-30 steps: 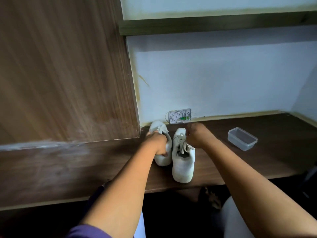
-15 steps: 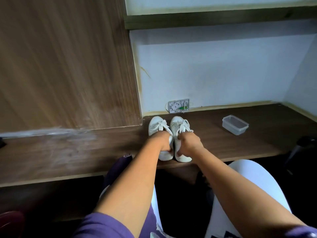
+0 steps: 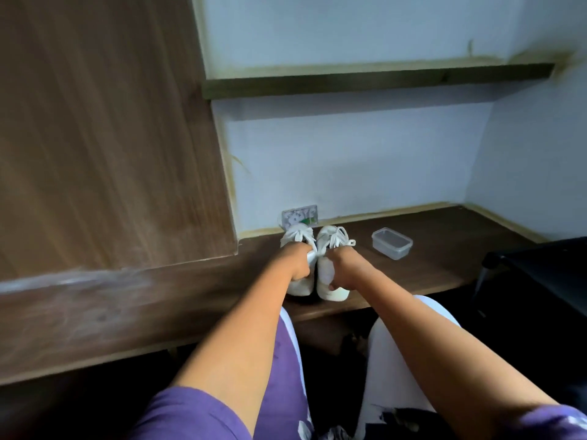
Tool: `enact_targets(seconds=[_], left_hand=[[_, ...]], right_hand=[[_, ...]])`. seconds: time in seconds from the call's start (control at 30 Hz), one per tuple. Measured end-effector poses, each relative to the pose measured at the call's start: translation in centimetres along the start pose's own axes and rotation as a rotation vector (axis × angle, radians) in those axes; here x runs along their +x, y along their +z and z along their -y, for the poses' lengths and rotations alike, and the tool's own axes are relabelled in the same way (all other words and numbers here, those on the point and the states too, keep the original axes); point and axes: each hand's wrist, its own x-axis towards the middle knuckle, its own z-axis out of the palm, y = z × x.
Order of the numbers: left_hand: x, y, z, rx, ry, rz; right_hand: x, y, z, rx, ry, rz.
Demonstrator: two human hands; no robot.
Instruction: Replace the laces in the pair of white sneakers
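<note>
Two white sneakers stand side by side on the brown wooden desk [image 3: 190, 300], toes toward me, white laces still threaded and tied. My left hand [image 3: 297, 260] grips the left sneaker [image 3: 298, 289] over its middle. My right hand [image 3: 344, 268] grips the right sneaker [image 3: 332, 292], thumb down its inner side. Both hands cover the shoes' middles; the laces [image 3: 336, 238] show at the far end.
A clear plastic container [image 3: 392, 243] sits on the desk right of the shoes. A small white wall socket plate [image 3: 300, 215] is behind them. A wooden panel [image 3: 104, 138] rises at left, a shelf [image 3: 378, 81] hangs above, a dark chair [image 3: 540, 281] stands at right.
The right sneaker was drawn back level with the left one, and both hands now hold the pair close together nearer the desk's front edge. The view has tilted up and back.
</note>
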Motion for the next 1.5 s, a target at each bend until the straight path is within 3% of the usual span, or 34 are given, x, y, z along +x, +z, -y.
enact_targets(seconds=[0.13, 0.3, 0.43, 0.57, 0.7, 0.87, 1.07, 1.23, 1.4, 1.5], left_hand=[[1.0, -4.5, -4.7, 0.046, 0.202, -0.048], [3.5, -8.3, -14.3, -0.047, 0.499, -0.102], [5.4, -8.1, -23.2, -0.187, 0.730, -0.071], [7.4, -5.7, -31.2, -0.162, 0.915, -0.023], [9.0, -2.1, -37.2, -0.103, 0.989, 0.050], [10.0, 1.0, -40.1, -0.039, 1.005, 0.067], [11.9, 2.8, -40.6, 0.114, 1.001, 0.069], [12.8, 2.9, -40.9, 0.052, 1.002, 0.087], [13.0, 2.9, -40.8, 0.122, 1.016, 0.133], [12.3, 3.1, -40.7, 0.037, 0.990, 0.076]], right_hand=[[-3.1, -4.5, -2.7, 0.007, 0.098, -0.117], [-8.2, -8.9, -8.5, -0.114, 0.253, -0.403], [-10.8, -10.9, -15.9, -0.092, 0.450, -0.529], [-13.6, -9.9, -21.9, -0.096, 0.627, -0.589], [-15.5, -7.6, -26.5, -0.056, 0.781, -0.599], [-16.5, -6.4, -29.0, 0.030, 0.829, -0.514], [-15.6, -5.9, -30.3, 0.086, 0.860, -0.399], [-14.6, -5.8, -31.3, 0.091, 0.858, -0.432], [-13.9, -5.6, -30.6, 0.026, 0.915, -0.319], [-13.5, -5.4, -30.1, -0.026, 0.996, -0.366]])
